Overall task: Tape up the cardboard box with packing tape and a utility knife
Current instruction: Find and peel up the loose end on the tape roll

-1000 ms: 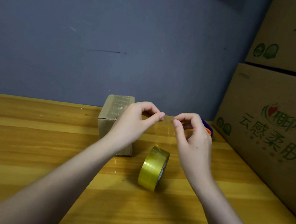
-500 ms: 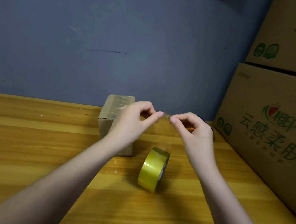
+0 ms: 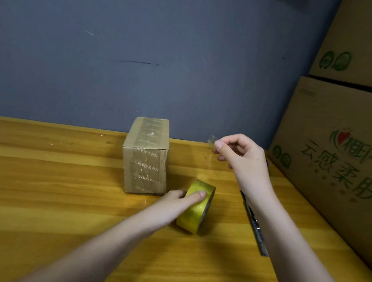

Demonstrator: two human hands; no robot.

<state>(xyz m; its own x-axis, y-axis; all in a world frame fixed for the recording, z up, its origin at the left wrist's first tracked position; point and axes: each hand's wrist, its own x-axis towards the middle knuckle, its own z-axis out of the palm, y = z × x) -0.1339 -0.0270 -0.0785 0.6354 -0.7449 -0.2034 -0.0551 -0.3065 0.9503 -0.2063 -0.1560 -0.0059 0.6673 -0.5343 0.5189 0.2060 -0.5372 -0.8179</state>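
Left hand (image 3: 181,198) grips the tape roll (image 3: 196,209) mid-table; right hand (image 3: 241,156) pinches the tape end (image 3: 212,139) (keep it taut, unwrinkled).

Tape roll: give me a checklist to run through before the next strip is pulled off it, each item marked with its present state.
1. Tape roll steadied: ok, it stands on edge on the table and the left hand holds it.
2. Right hand free: not ok, it pinches a small clear tape scrap.
3. Loose tape end found on the roll: cannot tell.
4. Utility knife within reach: ok, it lies on the table under the right forearm.
5. Cardboard box ready: ok, upright beside the roll, tape already along its top.
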